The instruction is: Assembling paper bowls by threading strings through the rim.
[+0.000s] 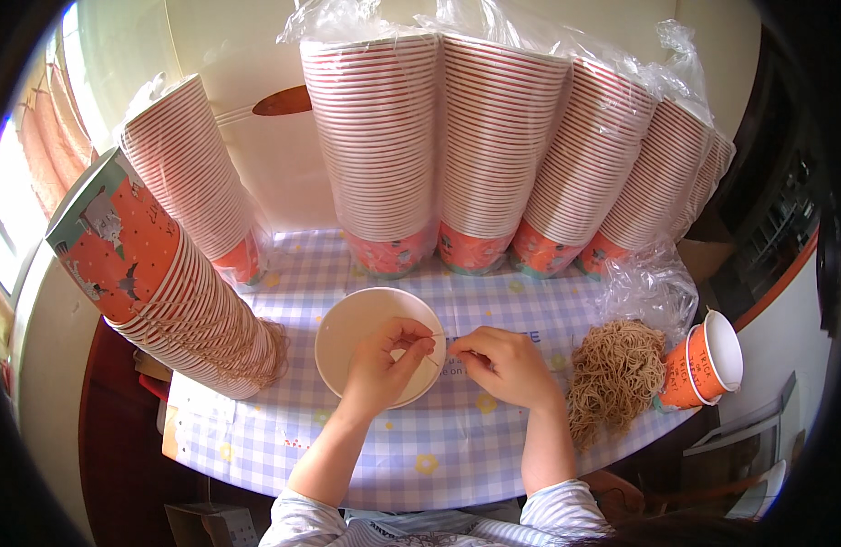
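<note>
While thumb and forefinger of the left hand (pixel 384 365) meet in a tight pinch on a thin, fibrous string (pixel 433 362), the right hand (pixel 504 365) curls just beyond the cup's right rim, fingertips drawn together; whether they grip the string too, I cannot tell. The cup (pixel 343 342), round, smooth and cream-white inside, sits on a checked cloth (pixel 347 474), its mouth up and partly covered by the left hand. The string is at the cup's right rim, between the hands.

Right of the cup lies a heap (pixel 616 378) of tangled tan strands, with two small orange cups (pixel 703 360), one nested in the other, past it, and crumpled clear plastic (pixel 653 287) behind it. Tall ribbed stacks (pixel 375 137) in plastic sleeves wall off the space behind the cup. To its left, a patterned stack (pixel 188 283) carries loose strands across its rims.
</note>
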The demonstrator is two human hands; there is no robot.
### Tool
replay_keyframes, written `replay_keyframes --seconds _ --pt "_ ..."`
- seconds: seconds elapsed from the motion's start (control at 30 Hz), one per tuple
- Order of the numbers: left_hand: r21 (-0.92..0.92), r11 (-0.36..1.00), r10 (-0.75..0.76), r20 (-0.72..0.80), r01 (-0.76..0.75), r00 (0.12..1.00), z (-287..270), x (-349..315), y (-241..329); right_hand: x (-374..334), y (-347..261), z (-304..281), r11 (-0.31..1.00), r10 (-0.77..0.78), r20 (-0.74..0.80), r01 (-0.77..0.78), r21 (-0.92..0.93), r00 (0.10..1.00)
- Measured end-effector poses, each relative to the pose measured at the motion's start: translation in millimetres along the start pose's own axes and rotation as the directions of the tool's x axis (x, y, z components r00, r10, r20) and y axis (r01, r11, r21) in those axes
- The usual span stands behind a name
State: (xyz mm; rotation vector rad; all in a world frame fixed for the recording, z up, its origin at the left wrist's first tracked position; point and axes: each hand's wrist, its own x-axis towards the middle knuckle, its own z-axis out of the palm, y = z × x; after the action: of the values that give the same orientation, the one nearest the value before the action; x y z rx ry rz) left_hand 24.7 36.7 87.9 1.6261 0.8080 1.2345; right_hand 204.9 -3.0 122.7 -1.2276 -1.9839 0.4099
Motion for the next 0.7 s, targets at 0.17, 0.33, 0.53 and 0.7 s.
replay_keyframes --seconds 0.17,0.33,0.53,0.7 --pt "0.033 0.999 -0.008 0.020 0.008 1.000 8.1 -3.0 3.7 -1.4 -8.7 -5.4 0.992 0.005 0.025 -0.008 0.130 1.000" --pt "0.164 0.982 -0.125 0.179 0.095 0.976 9.6 -5.8 19.3 -2.3 -9.5 -4.1 0.950 0.023 -0.056 -0.004 0.312 0.998" --pt "0.114 0.981 -0.179 0.227 0.156 0.957 5.8 -6.6 25.0 -0.8 -8.3 -0.8 0.951 0.036 -0.070 -0.012 0.310 0.997" --pt "0.066 0.968 -0.252 0.225 0.244 0.941 5.3 -5.1 16.5 -2.6 -5.1 -2.8 0.975 -0.030 -0.062 0.043 0.220 0.998"
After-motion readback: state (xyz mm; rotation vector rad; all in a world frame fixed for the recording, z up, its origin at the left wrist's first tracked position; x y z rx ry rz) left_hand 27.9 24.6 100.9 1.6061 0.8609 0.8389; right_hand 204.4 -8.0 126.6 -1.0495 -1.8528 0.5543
